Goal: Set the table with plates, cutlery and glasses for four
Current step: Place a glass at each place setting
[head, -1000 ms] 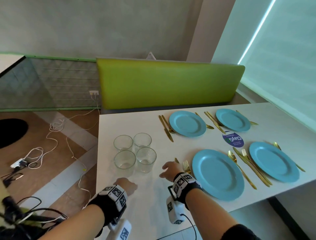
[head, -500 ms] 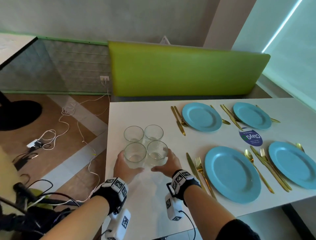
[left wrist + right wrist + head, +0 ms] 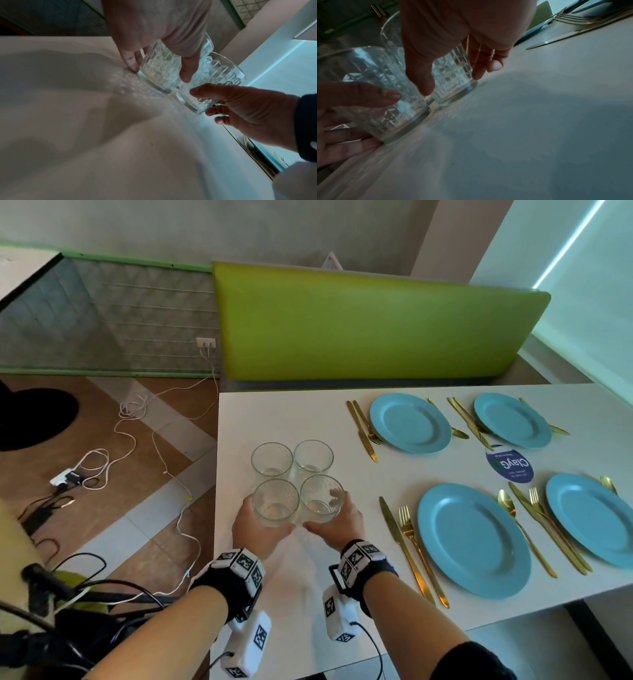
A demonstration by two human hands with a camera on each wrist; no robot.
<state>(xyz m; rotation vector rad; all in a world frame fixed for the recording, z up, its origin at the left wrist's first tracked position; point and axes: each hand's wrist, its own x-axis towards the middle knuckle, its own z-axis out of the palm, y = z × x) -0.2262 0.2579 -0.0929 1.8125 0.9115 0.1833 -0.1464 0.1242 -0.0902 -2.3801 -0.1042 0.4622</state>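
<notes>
The white table (image 3: 428,467) fills the lower right of the head view, with the green bench back (image 3: 370,326) across the upper middle behind it. Four blue plates are laid out on the right half: the nearest plate (image 3: 474,541) at lower right of centre, another (image 3: 592,518) cut by the right edge, and two farther ones (image 3: 410,422) (image 3: 512,419) toward the upper right. Gold cutlery lies beside each; a knife (image 3: 404,546) and fork (image 3: 419,549) sit just left of the nearest plate, and a spoon (image 3: 524,532) to its right. A round blue sticker (image 3: 509,468) sits between the four plates.

Left of centre, four clear patterned glasses stand upright in a tight square. My left hand (image 3: 255,529) is wrapped around the near left glass (image 3: 275,501), thumb on one side and fingers on the other. My right hand (image 3: 337,525) grasps the near right glass (image 3: 322,497) the same way. In both wrist views the bases of these two glasses rest on the table, just beside each other. The two far glasses (image 3: 272,459) (image 3: 313,457) stand untouched right behind them.
</notes>
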